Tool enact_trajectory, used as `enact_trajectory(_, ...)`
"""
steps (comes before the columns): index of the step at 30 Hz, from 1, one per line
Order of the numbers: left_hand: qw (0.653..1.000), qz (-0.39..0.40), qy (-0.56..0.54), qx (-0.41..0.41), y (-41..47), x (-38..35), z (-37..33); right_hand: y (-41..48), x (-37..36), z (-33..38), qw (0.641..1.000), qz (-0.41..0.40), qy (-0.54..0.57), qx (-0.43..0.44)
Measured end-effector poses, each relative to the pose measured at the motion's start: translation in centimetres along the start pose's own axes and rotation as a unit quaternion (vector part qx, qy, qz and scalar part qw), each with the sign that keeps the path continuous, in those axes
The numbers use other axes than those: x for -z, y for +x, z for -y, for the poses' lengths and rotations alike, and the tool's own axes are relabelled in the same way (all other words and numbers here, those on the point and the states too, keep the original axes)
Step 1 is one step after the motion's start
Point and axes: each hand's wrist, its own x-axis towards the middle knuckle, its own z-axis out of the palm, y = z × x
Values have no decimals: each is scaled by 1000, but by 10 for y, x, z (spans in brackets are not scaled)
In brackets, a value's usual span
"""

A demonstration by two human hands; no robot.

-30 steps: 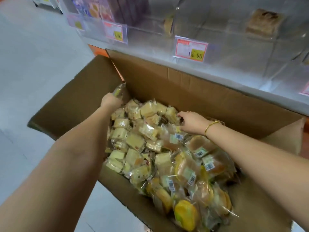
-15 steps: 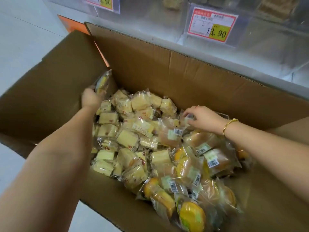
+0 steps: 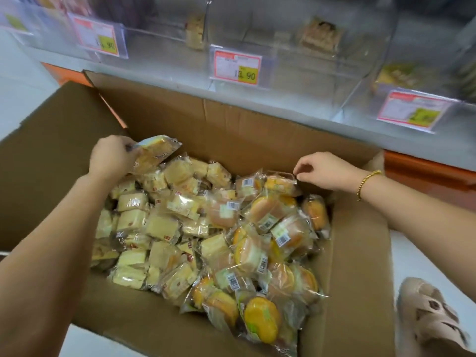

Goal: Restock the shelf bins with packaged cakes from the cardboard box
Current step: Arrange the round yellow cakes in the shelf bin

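Head view: to lift cleanly, grip each packet by its body, not the crinkly wrapper edge, and carry it straight up to the clear shelf bins (image 3: 296,70). Left hand (image 3: 113,158) is closed on a square cake packet (image 3: 154,153), raised above the cardboard box (image 3: 257,140). Right hand (image 3: 322,171), palm down and reaching in, pinches a round cake's wrapper (image 3: 279,182).

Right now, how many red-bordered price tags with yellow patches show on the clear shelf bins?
4: a blurred one far left, one left of centre, one at centre, one at right. More may lie outside view.
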Motion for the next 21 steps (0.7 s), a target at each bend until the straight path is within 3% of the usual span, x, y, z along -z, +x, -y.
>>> enact_trajectory(5, 995, 75, -27, -55, -41, 2, -59, -15, 2, 0, 998, 4, 51, -43)
enact_trajectory(11, 978, 123, -157, 59, -75, 2, -94, 0, -24, 37, 997, 21, -58, 52)
enact_trajectory(13, 957, 129, -238, 104, -83, 0, -96, 12, -42, 44, 995, 42, -70, 49)
enact_trajectory(16, 909, 134, -357, 167, -93, -5, -96, 19, -64, 41, 992, 126, 7, 6)
enact_trajectory(21, 852, 139, -450, 228, -100, -7, -104, 4, -75, 34, 999, 43, 16, 6)
